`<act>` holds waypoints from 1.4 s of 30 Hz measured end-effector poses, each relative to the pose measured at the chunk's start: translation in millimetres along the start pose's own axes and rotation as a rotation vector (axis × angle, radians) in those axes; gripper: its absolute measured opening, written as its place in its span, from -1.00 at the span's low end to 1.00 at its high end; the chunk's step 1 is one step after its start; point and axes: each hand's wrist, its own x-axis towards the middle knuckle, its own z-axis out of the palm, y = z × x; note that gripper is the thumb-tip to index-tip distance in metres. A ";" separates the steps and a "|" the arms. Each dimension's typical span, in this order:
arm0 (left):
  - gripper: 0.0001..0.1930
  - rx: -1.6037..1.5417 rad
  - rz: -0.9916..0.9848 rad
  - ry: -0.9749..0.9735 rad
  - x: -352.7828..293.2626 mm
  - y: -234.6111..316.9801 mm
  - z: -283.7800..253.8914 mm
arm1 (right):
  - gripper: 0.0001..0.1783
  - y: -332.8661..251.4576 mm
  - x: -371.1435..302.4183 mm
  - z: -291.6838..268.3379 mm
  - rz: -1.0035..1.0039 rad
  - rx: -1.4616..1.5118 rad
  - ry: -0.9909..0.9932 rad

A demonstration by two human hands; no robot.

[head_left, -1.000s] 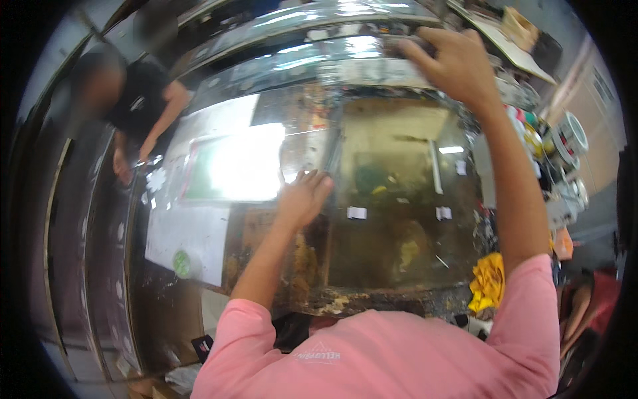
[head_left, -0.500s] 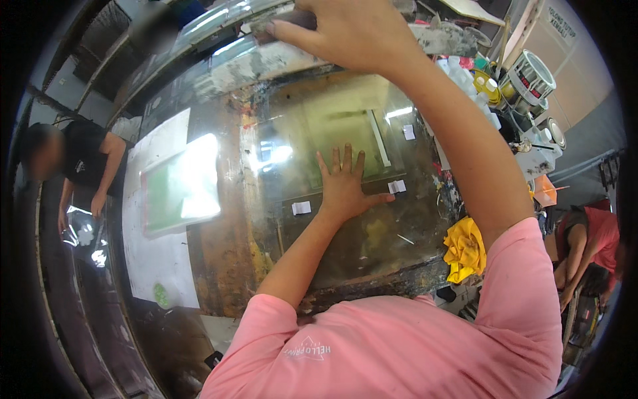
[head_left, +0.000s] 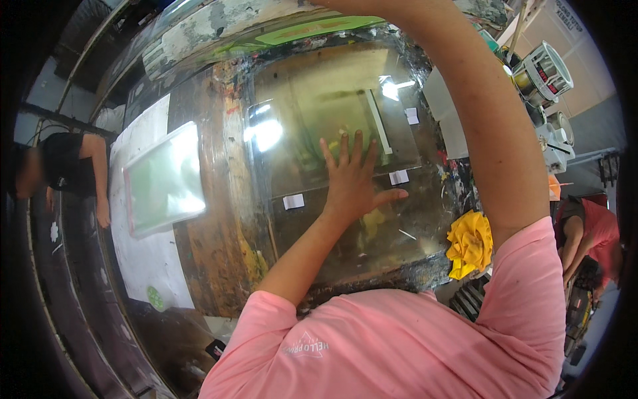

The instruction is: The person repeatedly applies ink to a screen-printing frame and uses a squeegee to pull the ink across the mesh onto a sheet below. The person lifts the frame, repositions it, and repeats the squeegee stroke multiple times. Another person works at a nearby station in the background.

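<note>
My left hand lies flat, fingers spread, on a clear glossy sheet over the brown worktable. Beyond its fingertips shows a yellowish translucent area, with a narrow white strip to the right. Small white tabs sit around the sheet: one left of the hand, one beside the thumb, another farther off. My right arm stretches far forward; the right hand is cut off by the upper edge, its fingers hidden. Below it, a flat frame with a grey, paint-spotted border shows a bright green surface.
At left, clear plastic sleeves lie on white paper, near a green round piece. A yellow cloth sits at the right edge, with cans beyond. One person stands left; another bends at right.
The green surface now shows at the far end. My right hand, earlier with its thumb over a dark bar, has slipped mostly out of view. The left hand stays flat.
</note>
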 end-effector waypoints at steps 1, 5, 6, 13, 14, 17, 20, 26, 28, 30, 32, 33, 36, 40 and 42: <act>0.34 -0.008 0.002 0.013 -0.4 -0.1 0.8 | -0.26 -0.4 2.2 2.7 0.018 -0.010 -0.010; 0.33 0.000 -0.004 0.009 -1.9 -0.8 3.2 | -0.26 0.9 8.3 5.1 0.038 -0.021 -0.101; 0.33 0.005 -0.004 0.005 -2.2 -0.8 4.1 | -0.26 1.0 6.2 4.5 0.038 -0.033 -0.105; 0.26 0.044 0.017 0.002 -9.6 -0.6 -9.4 | -0.27 -3.1 -4.7 3.7 -0.053 -0.004 0.001; 0.21 -0.039 -0.024 0.088 -12.3 -4.0 -20.8 | -0.27 -3.1 -5.7 4.7 -0.039 0.021 0.002; 0.04 -0.474 -0.353 0.288 -22.5 -26.5 -74.4 | -0.29 -5.9 -19.1 7.5 -0.017 0.079 0.052; -0.05 -1.123 -0.501 0.681 -37.4 -74.2 -147.1 | -0.32 -17.2 -55.6 11.1 -0.006 0.039 0.042; 0.07 -0.938 -0.587 0.244 -80.1 -84.8 -144.9 | -0.51 -32.5 -162.8 30.4 -0.096 0.164 -0.381; 0.05 -0.716 -0.620 0.214 -102.2 -76.7 -113.7 | -0.59 -26.2 -189.1 42.0 -0.048 0.301 -0.605; 0.01 -0.429 -0.640 0.224 -117.0 -76.9 -85.5 | -0.64 -30.8 -213.8 53.5 0.012 0.372 -0.596; 0.06 -0.153 -0.622 0.221 -125.6 -79.0 -63.0 | -0.67 -41.1 -235.7 61.6 0.067 0.441 -0.698; 0.09 -0.013 -0.622 0.205 -128.8 -81.2 -55.6 | -0.66 -47.8 -245.2 64.5 0.067 0.347 -0.790; 0.14 -0.091 -0.610 0.210 -131.9 -88.4 -46.3 | -0.58 -57.0 -264.3 73.8 0.035 0.242 -0.686; 0.15 -0.097 -0.571 0.227 -133.2 -90.8 -46.4 | -0.55 -30.7 -251.6 124.4 0.008 0.203 -0.609; 0.16 -0.106 -0.569 0.229 -134.3 -90.5 -48.0 | -0.57 -4.6 -224.2 168.2 -0.008 0.171 -0.536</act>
